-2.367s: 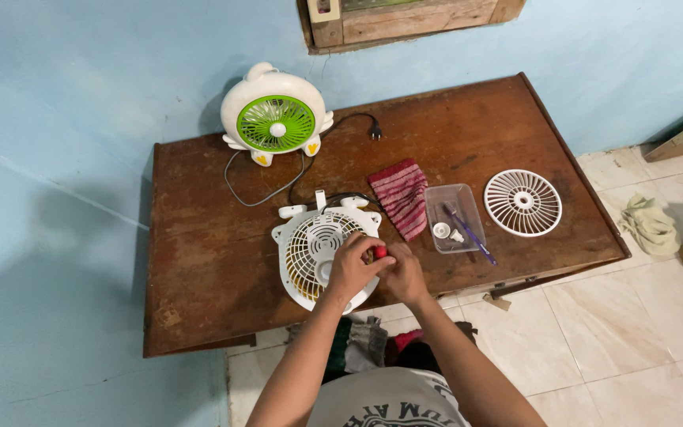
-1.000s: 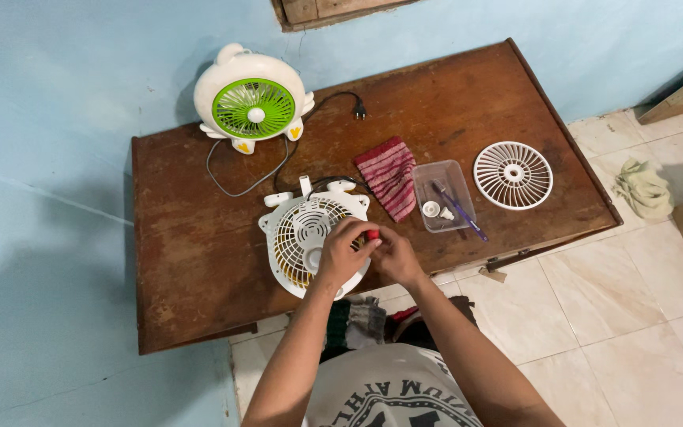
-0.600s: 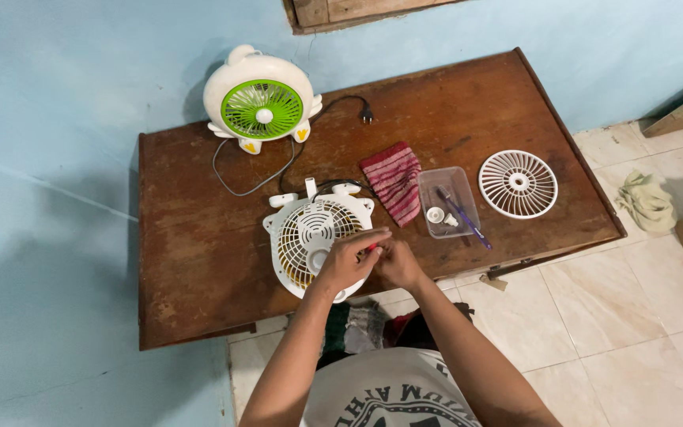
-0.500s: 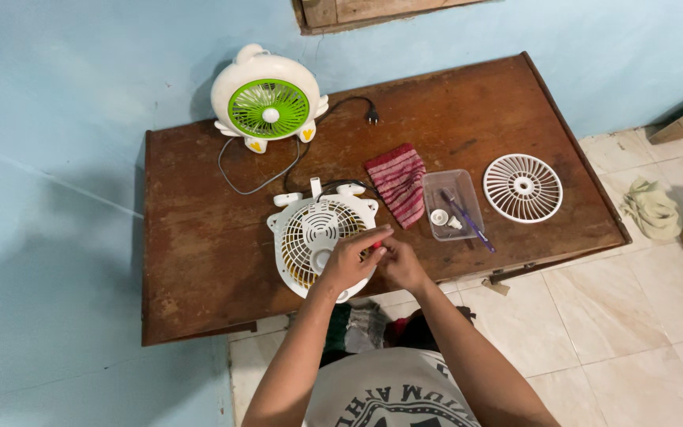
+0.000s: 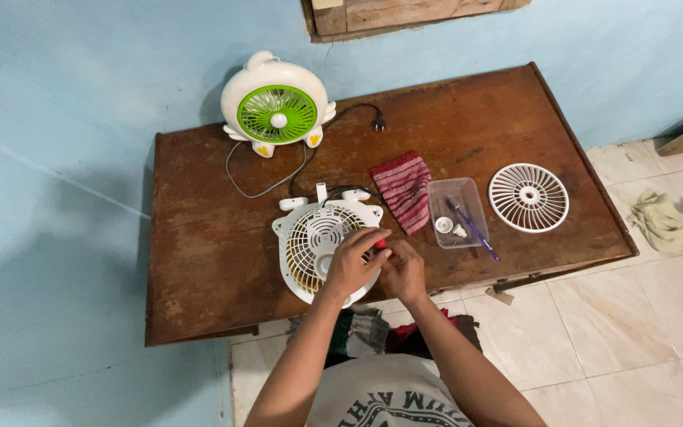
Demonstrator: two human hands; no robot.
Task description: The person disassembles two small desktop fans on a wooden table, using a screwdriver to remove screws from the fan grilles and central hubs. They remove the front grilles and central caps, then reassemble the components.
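table (image 5: 199,261) of dark worn wood fills the view, set against a blue wall. white fan (image 5: 322,241) lies face up at the near edge, at 6 o'clock from the table's middle, its yellow blades showing through the grille. green fan (image 5: 278,111) stands at 11 o'clock, its black cord (image 5: 266,186) trailing toward the white fan. loose grille (image 5: 529,197) lies at 3 o'clock, well apart from the hands. striped cloth (image 5: 405,190) and clear tray (image 5: 456,212) sit between, just beside each other. left hand (image 5: 351,265) rests curled on the white fan's right rim; right hand (image 5: 402,273) is pressed against it, and together they pinch a small red part (image 5: 379,246) at that rim; whether either hand alone grips it cannot be told. compared with the earlier views, both hands remain at the same spot on the rim and nothing on the table has moved, so the work at this point of the fan appears to be continuing, not finished.
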